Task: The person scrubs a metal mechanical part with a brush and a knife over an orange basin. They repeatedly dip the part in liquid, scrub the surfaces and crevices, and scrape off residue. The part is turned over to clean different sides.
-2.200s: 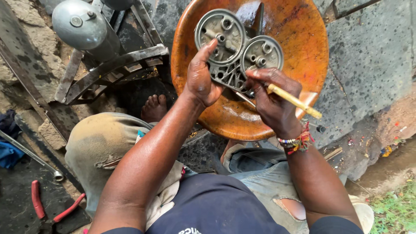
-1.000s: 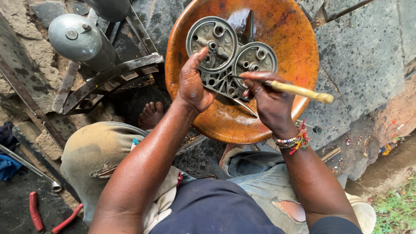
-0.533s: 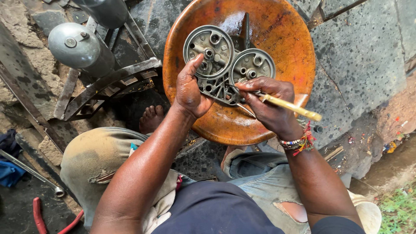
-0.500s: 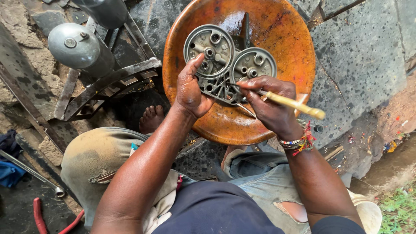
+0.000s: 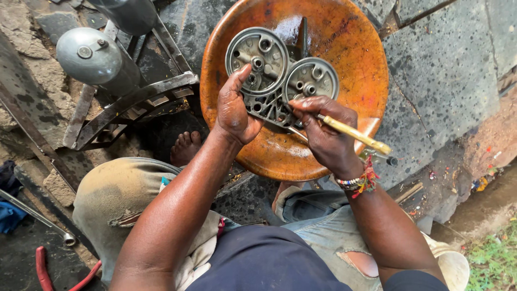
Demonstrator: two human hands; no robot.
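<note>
Left hand fingers clamp metal engine casing in orange basin; right hand fingers pinch yellow-handled brush; wet casing could slip from one-handed hold

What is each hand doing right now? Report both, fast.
Left hand: gripping the grey metal casing over the orange basin.
Right hand: closed around a yellow-handled brush, touching the casing.

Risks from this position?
1. The left hand alone steadies the metal casing, propped on edge in the wet orange basin; it may slip or tip.
2. The right hand works a brush close to the casing's ribs; fingers could get scraped.
3. A bare foot sits beside the basin, so a dropped casing or spilled liquid may land on it.
</note>
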